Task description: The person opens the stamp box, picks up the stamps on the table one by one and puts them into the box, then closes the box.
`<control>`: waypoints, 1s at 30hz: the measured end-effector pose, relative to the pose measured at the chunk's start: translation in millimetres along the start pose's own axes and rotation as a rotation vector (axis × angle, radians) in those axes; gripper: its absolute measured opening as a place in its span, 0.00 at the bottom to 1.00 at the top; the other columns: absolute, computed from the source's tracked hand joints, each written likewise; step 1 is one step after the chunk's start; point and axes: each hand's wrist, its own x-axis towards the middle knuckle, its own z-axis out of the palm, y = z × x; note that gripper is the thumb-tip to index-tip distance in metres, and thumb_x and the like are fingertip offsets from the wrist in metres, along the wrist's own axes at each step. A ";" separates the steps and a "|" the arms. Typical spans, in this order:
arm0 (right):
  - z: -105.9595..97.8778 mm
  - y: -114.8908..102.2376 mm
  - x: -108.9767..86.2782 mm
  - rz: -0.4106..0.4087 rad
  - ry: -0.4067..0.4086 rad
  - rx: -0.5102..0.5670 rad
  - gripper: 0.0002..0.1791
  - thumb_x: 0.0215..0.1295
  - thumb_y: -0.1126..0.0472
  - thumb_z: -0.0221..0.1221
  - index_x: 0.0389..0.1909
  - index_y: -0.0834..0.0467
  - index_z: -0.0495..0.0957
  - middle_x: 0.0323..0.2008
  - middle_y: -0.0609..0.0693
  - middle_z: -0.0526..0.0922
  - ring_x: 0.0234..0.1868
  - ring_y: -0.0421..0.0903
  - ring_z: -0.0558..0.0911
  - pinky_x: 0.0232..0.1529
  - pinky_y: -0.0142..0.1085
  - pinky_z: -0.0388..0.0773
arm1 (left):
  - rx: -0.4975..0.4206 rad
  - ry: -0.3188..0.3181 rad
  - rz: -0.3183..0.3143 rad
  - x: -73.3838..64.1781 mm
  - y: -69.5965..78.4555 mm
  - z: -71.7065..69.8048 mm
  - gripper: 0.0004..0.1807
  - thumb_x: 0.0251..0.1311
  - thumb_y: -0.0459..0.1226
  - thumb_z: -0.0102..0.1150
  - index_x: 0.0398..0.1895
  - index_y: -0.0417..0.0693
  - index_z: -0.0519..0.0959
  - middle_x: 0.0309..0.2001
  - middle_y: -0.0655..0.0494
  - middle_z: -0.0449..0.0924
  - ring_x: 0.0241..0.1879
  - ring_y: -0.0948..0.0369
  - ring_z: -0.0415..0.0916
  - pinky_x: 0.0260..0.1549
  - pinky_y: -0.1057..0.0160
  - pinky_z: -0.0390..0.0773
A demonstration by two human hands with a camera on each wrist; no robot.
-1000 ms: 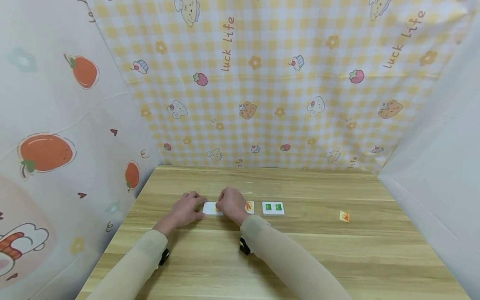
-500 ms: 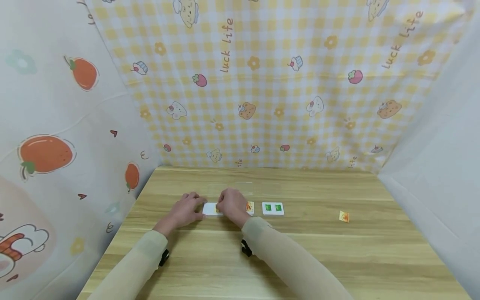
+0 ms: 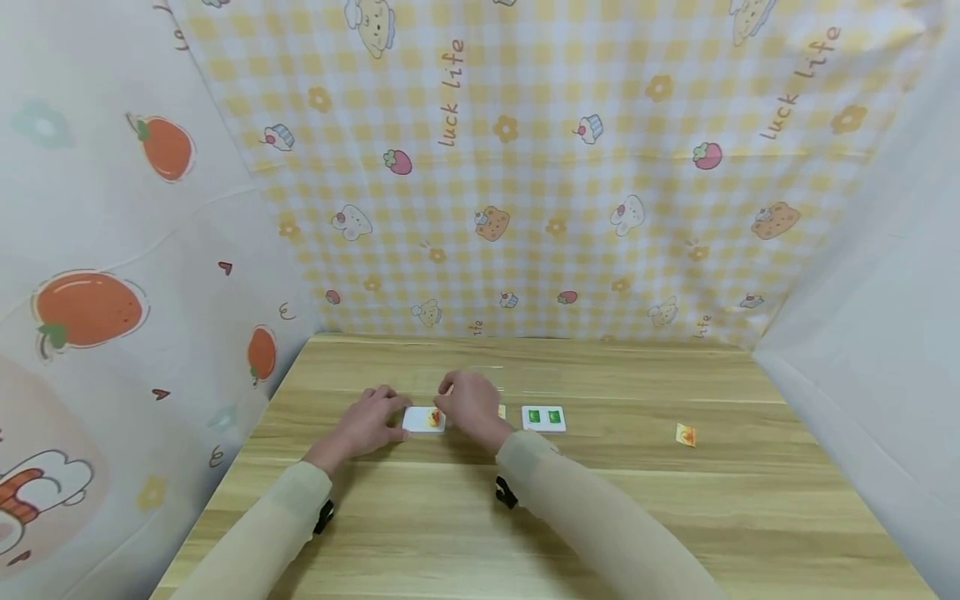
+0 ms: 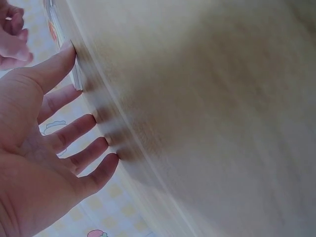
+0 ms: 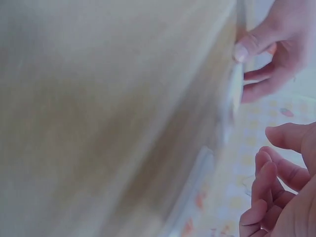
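In the head view a white card (image 3: 415, 420) lies on the wooden table, with an orange picture sticker (image 3: 434, 417) at its right end. My left hand (image 3: 369, 418) holds the card's left end, thumb at the near edge and forefinger at the far edge; the left wrist view shows its other fingertips touching the table. Just above the card's right end is my right hand (image 3: 472, 406). Its fingers curl loosely and its thumb stands apart, with nothing visible between them in the right wrist view. Another orange sticker (image 3: 502, 412) is mostly hidden behind this hand.
Right of the hands lies a white card with two green stickers (image 3: 543, 419). Farther right, a loose orange square sticker (image 3: 686, 434) rests on the table (image 3: 600, 517). Faint clear strips (image 3: 491, 367) lie behind the cards. A checked cloth (image 3: 540, 183) hangs at the back.
My right hand has lifted off the left card and drawn slightly right, uncovering its orange sticker. The thumb and fingers have come apart. My left hand stays at the card's end.
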 end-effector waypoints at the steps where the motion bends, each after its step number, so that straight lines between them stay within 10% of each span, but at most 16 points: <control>1: -4.2 -0.5 -0.4 -0.009 -0.004 0.003 0.04 0.60 0.51 0.69 0.29 0.45 0.85 0.23 0.37 0.79 0.21 0.38 0.75 0.19 0.34 0.70 | 0.002 0.000 -0.002 -0.2 -0.5 0.0 0.31 0.56 0.47 0.75 0.62 0.50 0.79 0.56 0.47 0.74 0.52 0.46 0.69 0.45 0.44 0.75; 17: -70.7 22.4 -16.9 -0.133 -0.076 0.043 0.12 0.64 0.54 0.66 0.45 0.53 0.86 0.30 0.42 0.82 0.19 0.37 0.77 0.20 0.34 0.73 | 0.027 0.007 0.007 -2.5 -7.8 1.7 0.32 0.56 0.49 0.74 0.64 0.49 0.78 0.58 0.46 0.73 0.56 0.45 0.69 0.50 0.41 0.74; 30: -130.3 101.3 -46.0 -0.138 0.036 -0.006 0.10 0.60 0.57 0.70 0.43 0.50 0.86 0.31 0.43 0.83 0.27 0.39 0.78 0.21 0.35 0.73 | 0.033 -0.002 0.019 -1.8 0.5 0.3 0.32 0.58 0.49 0.73 0.65 0.49 0.78 0.58 0.45 0.73 0.55 0.44 0.70 0.49 0.41 0.74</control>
